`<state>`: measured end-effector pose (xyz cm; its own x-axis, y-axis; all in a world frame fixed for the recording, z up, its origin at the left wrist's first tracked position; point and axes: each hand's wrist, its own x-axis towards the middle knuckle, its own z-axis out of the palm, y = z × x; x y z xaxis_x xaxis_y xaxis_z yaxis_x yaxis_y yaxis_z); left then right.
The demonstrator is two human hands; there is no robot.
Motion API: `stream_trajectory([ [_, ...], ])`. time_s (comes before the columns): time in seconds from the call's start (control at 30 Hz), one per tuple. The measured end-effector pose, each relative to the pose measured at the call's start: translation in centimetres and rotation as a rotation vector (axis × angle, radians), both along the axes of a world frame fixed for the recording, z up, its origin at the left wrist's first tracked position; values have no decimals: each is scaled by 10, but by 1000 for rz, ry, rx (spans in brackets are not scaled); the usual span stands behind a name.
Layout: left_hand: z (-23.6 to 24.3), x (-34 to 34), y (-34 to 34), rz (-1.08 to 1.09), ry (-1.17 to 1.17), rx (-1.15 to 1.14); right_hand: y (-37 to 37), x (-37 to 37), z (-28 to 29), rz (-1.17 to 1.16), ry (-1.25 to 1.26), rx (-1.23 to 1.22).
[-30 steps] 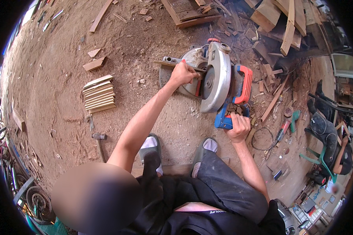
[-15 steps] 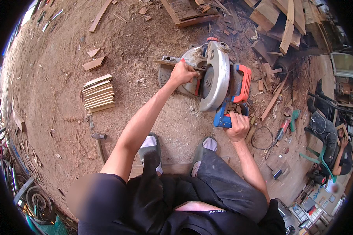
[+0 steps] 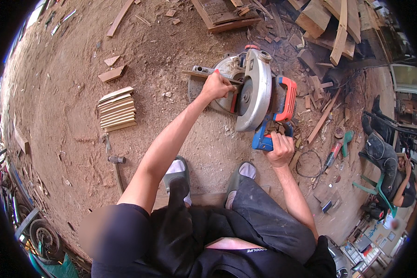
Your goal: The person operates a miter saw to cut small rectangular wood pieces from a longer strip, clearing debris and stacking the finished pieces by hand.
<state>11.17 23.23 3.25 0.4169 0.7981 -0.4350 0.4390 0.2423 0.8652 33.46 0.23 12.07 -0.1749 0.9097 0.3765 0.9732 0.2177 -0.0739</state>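
Note:
A miter saw [image 3: 257, 88] with a silver blade guard and a blue and red body stands on the dirt floor ahead of me. Its round blade [image 3: 246, 96] shows partly below the guard. My right hand [image 3: 281, 149] is closed around the saw's blue handle [image 3: 262, 139]. Left of the blade, my left hand [image 3: 216, 87] pinches a thin wooden strip [image 3: 188, 72] along the saw's fence, its fingers close to the blade. The fingers hide part of the strip. A stack of short cut wood pieces [image 3: 117, 111] lies on the ground to the left.
A hammer [image 3: 116, 160] lies left of my feet. Wood offcuts [image 3: 324, 116] and planks [image 3: 315, 21] are heaped to the right and far right. An angle grinder [image 3: 334, 153] with a cord lies at right. Another person [image 3: 405, 185] sits on a green chair farther right.

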Motion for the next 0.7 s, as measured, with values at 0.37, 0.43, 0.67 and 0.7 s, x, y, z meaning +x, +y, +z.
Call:
stream_trajectory([
  [0.37,-7,1,-1,8,4,26,-1,2,-4,9,-6,8],
  [0.43,-7,2,0,-2,17,30,-2,2,-4,3,-11,0],
  [0.67,-6,2,0,-17,37,43,-2,2,-6,6,3,-2],
  [0.7,-5,2,0,-13,31,31,-2,3,-6,7,5,3],
])
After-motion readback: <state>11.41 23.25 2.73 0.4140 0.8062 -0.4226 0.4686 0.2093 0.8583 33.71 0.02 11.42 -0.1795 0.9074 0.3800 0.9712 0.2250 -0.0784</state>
